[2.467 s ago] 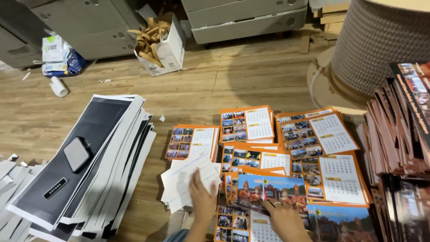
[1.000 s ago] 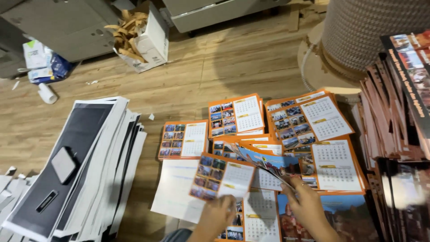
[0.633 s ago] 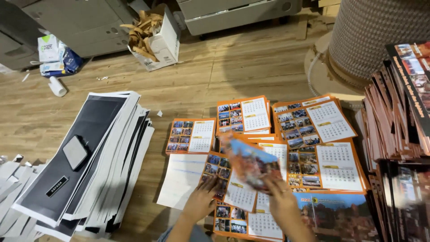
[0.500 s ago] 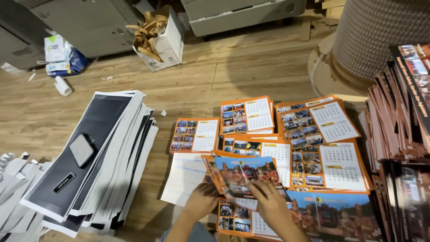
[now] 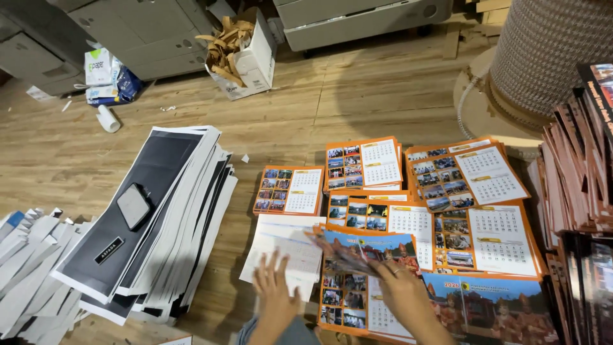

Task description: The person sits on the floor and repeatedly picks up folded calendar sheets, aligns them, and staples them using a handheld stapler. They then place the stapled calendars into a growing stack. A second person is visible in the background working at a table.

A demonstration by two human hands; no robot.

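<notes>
Several piles of orange-edged calendar sheets (image 5: 474, 211) lie on the wooden floor in front of me. My right hand (image 5: 401, 291) grips a picture-covered calendar sheet (image 5: 357, 250) whose left edge is lifted and blurred above the near pile (image 5: 348, 306). My left hand (image 5: 276, 289) hovers with fingers spread over a small pile of white sheets (image 5: 284, 243) just left of that pile, holding nothing. Another orange pile (image 5: 288, 190) sits beyond the white sheets.
A tall slanted stack of long black-and-white prints (image 5: 153, 217) lies at left with a dark phone (image 5: 133, 206) on it. White strips (image 5: 25, 262) at far left. A box of cardboard scraps (image 5: 246, 54), grey cabinets, a big wire spool (image 5: 555, 51), stacked sheets (image 5: 578, 172) at right.
The picture sheet, turned over in both hands earlier, now hangs from my right hand alone. My left hand has let go and moved left over the white sheets.
</notes>
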